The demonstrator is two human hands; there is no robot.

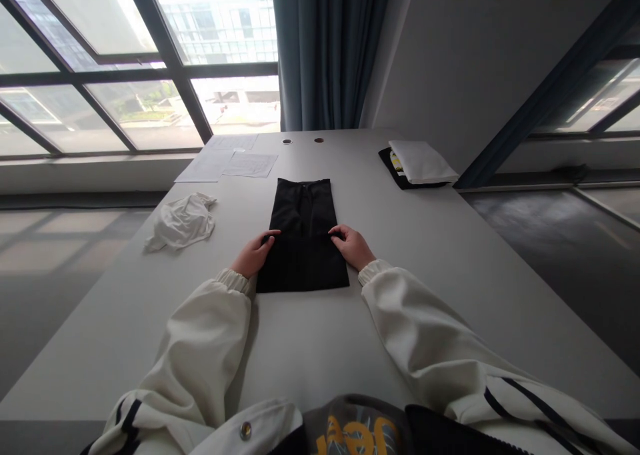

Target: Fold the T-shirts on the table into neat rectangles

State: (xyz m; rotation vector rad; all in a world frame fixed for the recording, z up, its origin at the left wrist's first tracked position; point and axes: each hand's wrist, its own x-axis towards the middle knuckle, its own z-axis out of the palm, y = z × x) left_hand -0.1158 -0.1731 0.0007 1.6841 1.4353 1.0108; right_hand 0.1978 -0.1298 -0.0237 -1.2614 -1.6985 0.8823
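Note:
A black folded garment (303, 231) lies flat in the middle of the grey table (430, 255), its long side running away from me. My left hand (254, 255) rests on its left edge, fingers pinched on the fabric. At the right edge, my right hand (351, 245) pinches the cloth in the same way. Both arms wear white sleeves with dark stripes.
A crumpled white cloth (183, 221) lies to the left of the garment. Paper sheets (235, 161) sit at the far left. A stack of folded items, white on black (419, 163), is at the far right. Windows and a blue curtain (325, 48) stand behind the table.

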